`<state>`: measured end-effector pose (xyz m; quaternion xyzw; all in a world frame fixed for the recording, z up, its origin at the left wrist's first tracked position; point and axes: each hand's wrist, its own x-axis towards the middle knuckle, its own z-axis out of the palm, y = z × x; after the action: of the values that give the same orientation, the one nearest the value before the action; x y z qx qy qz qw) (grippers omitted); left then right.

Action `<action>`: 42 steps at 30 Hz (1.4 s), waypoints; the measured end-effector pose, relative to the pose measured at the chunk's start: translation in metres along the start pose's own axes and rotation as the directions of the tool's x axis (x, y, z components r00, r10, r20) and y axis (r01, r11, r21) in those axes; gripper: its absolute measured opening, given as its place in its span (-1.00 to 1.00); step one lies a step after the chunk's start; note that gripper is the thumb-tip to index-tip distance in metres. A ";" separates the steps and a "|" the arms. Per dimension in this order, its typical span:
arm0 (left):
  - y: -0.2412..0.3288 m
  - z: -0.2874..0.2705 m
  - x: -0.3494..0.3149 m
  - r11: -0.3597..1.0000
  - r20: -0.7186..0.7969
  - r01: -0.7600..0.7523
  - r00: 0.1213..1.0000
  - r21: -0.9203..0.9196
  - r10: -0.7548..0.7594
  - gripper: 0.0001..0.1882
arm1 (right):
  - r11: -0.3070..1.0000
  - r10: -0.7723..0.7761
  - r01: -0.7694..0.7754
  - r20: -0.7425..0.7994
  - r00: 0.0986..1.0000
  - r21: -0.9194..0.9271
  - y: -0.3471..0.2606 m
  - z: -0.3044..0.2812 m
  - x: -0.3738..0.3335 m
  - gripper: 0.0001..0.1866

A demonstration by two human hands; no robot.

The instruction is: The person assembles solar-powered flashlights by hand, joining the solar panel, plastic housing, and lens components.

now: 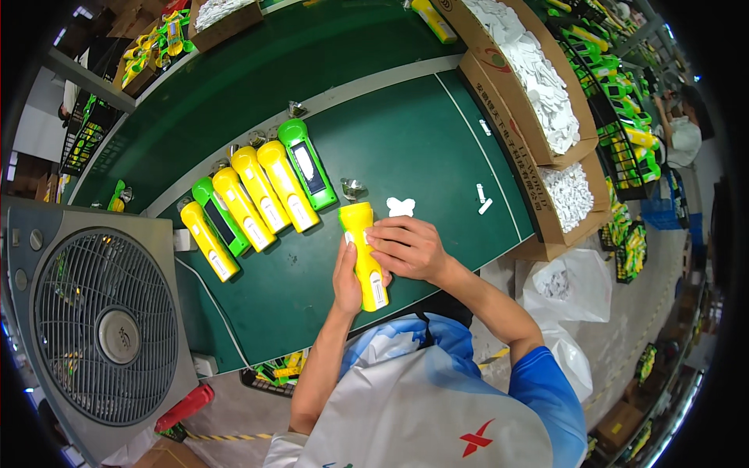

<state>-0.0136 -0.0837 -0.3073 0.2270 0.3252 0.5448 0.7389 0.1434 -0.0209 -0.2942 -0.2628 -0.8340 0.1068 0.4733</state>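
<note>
A yellow flashlight with a green edge and a white label stands tilted up over the table in front of me. My left hand is closed around its lower left side. My right hand has curled fingers pressed against its upper right side; whether a small piece lies under the fingertips is hidden. Just beyond its head lies a clear reflector cup. A white butterfly-shaped piece rests on the table by my right fingers. To the left, several yellow flashlights and green flashlights lie in a slanted row.
A large grey fan stands at the left edge. Cardboard boxes of white pieces line the right side. Small white strips lie on the green table. Beyond are crates of flashlight parts and a person.
</note>
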 end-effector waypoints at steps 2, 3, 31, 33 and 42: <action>-0.001 0.000 0.000 0.999 -0.054 0.014 0.998 -0.029 -0.016 -0.51 | 1.000 -0.007 0.007 0.009 1.000 -0.004 -0.001 -0.002 -0.002 -0.80; -0.002 -0.001 0.000 0.999 -0.079 0.030 0.996 -0.017 -0.031 -0.51 | 1.000 -0.006 0.006 0.045 0.999 0.000 -0.001 -0.003 -0.003 -0.79; 0.008 0.016 -0.013 0.982 0.237 -0.137 0.966 0.132 0.102 -0.37 | 0.263 0.773 -0.420 0.071 0.630 0.868 -0.040 0.006 -0.002 -0.58; 0.015 0.019 -0.017 0.978 0.252 -0.086 0.967 0.190 0.036 -0.36 | -0.237 0.588 -0.517 0.546 0.597 0.822 -0.035 -0.007 -0.006 -0.53; 0.003 0.009 -0.031 0.635 0.070 -0.187 0.976 0.750 0.204 -0.59 | 0.121 0.596 -0.488 0.330 0.732 0.864 -0.042 -0.008 -0.016 -0.55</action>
<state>-0.0148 -0.1123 -0.2920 0.5401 0.5024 0.4404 0.5118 0.1424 -0.0658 -0.2842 -0.2415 -0.4452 0.7016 0.5013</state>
